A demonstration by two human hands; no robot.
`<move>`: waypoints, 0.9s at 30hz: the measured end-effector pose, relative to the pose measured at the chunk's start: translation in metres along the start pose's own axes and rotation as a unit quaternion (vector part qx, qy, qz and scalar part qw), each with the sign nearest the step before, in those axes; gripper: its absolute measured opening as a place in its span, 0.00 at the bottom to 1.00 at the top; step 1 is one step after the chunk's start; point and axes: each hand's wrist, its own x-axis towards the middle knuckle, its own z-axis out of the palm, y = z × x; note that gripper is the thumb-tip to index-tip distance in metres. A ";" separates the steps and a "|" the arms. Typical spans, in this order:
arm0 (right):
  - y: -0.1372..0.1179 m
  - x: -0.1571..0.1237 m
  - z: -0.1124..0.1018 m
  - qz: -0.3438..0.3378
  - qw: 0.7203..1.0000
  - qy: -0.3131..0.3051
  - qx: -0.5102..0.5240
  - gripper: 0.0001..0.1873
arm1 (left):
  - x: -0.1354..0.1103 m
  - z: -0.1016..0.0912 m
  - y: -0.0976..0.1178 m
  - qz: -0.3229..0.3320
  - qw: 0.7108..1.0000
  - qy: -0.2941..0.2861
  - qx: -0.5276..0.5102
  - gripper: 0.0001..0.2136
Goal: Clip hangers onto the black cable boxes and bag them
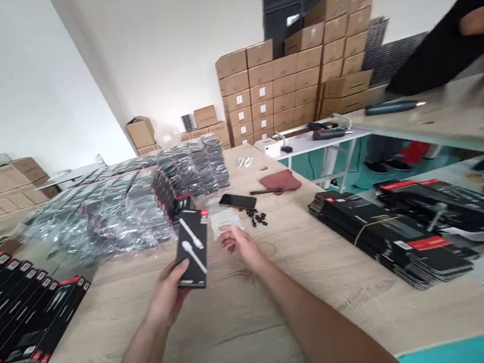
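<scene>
My left hand (169, 291) grips a black cable box (192, 248) by its lower end, thumb across the front. White cables are printed on that front, and a red tab shows at the top right corner. To its right, my right hand (238, 243) reaches over a pale translucent sheet or stack (224, 218), fingers partly curled. Whether anything small sits at those fingertips is too blurred to make out. Just beyond lie a dark phone (238, 201) and several small black pieces (258, 219) on the wooden table (240, 321).
Plastic-wrapped boxes (118, 207) are piled at the left back, with a row of black boxes (25, 311) nearer. A brown cloth (281, 181) and a pen (266, 191) lie ahead. Banded flat packaging (379, 236) lies right. Another person (439, 36) is at the far right.
</scene>
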 end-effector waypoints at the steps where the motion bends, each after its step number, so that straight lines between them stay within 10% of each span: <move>1: -0.003 0.002 -0.001 -0.003 0.999 0.007 0.032 0.29 | -0.001 -0.002 0.000 -0.001 1.000 -0.004 0.016 0.16; 6: -0.016 -0.013 0.007 -0.027 0.998 -0.002 0.064 0.27 | 0.029 0.025 -0.009 -0.075 0.985 -0.157 0.015 0.27; 12: -0.005 -0.030 0.030 -0.034 0.992 -0.050 -0.114 0.20 | 0.047 0.025 -0.027 -0.081 0.982 -0.120 -0.119 0.29; 20: -0.009 0.004 -0.007 -0.146 0.888 0.047 -0.433 0.10 | 0.055 0.021 -0.030 -0.143 0.976 -0.120 -0.114 0.18; 27: -0.021 0.101 -0.021 -0.063 0.777 0.104 -0.618 0.16 | 0.058 0.012 -0.030 -0.001 0.994 -0.112 0.016 0.14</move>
